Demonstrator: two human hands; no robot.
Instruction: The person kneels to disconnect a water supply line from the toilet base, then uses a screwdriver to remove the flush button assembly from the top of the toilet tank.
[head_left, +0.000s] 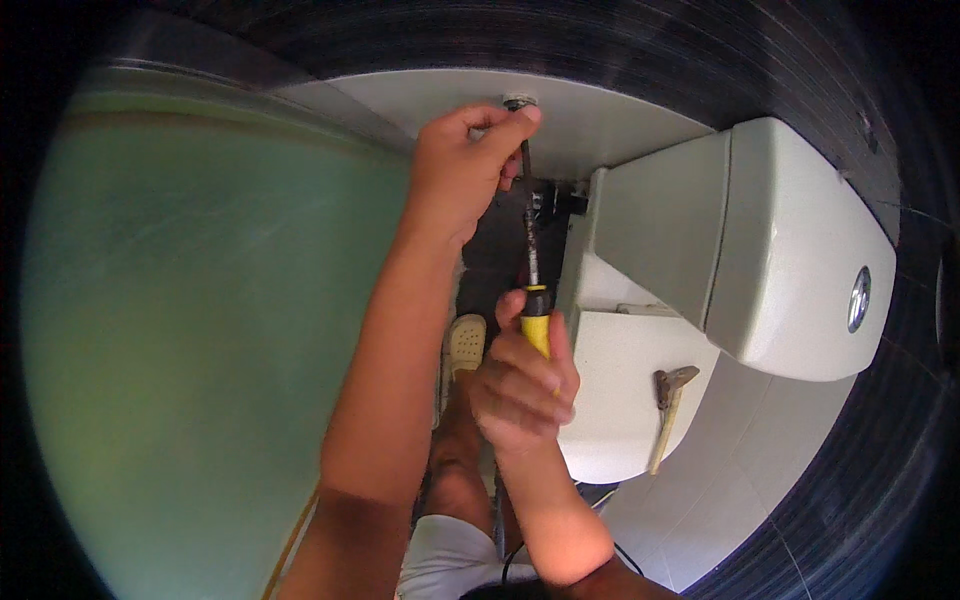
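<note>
My right hand [525, 385] is wrapped round the yellow and black handle of a long screwdriver [531, 235], whose dark, worn shaft points away from me toward the wall. The tip ends at a small dark round fitting [518, 102] set in the pale wall strip. There, my left hand [465, 165] is closed, thumb and fingers pinched beside the tip and the fitting. Those fingers hide what exactly lies between them.
To the right stands a white toilet [660, 210] with a round chrome flush button [859, 298]. On its lid lies what looks like an adjustable wrench [668, 410]. A greenish glass panel [210, 330] fills the left side. Below is my foot in a cream clog [467, 342].
</note>
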